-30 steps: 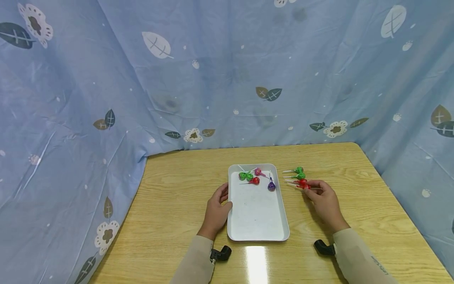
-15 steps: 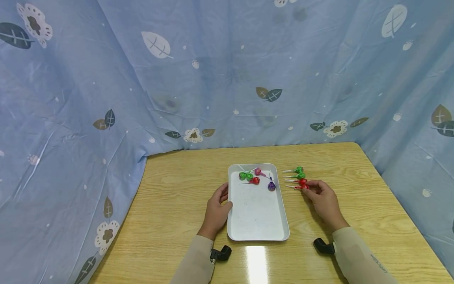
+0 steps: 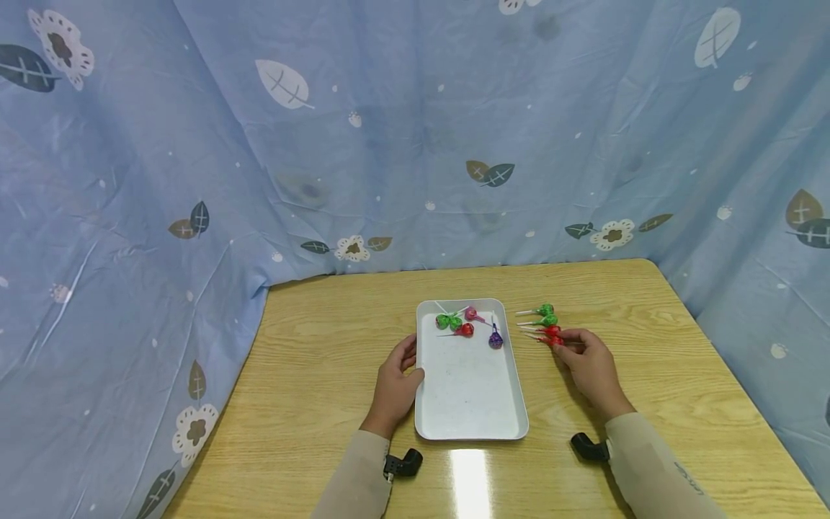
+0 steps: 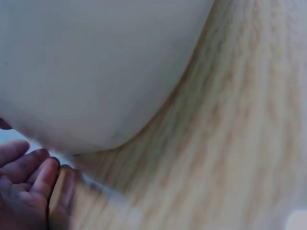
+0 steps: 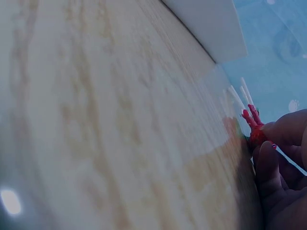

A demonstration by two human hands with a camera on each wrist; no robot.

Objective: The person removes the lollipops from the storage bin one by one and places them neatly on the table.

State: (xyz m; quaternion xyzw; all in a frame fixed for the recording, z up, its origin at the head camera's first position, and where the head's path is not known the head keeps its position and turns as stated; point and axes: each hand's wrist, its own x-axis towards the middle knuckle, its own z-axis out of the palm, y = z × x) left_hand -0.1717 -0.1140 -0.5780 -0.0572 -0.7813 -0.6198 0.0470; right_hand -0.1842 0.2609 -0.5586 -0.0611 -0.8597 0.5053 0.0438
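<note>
In the head view my left hand [image 3: 395, 386] holds the left side of a white rectangular tray [image 3: 470, 404], thumb at the rim and fingers along the outside. Relaxed, curled fingers [image 4: 38, 177] show beside the tray wall in the left wrist view. Right of the tray, my right hand [image 3: 593, 371] pinches the head of a red lollipop [image 3: 555, 341] between thumb and forefinger. Another red lollipop [image 3: 551, 331] lies right against it, with two green lollipops [image 3: 547, 320] beyond. All four sticks point left. The right wrist view shows red wrappers [image 5: 255, 127] at the fingertips.
Inside the tray's far end lie two green lollipops [image 3: 443, 321], a pink one [image 3: 472, 314], a red one [image 3: 467, 330] and a purple one [image 3: 496, 339]. The wooden table [image 3: 324, 360] meets a blue patterned curtain [image 3: 389, 144] behind and at both sides.
The pinched red lollipop's stick has shifted slightly in angle beside the other red one. Both hands and the tray stay almost where they were.
</note>
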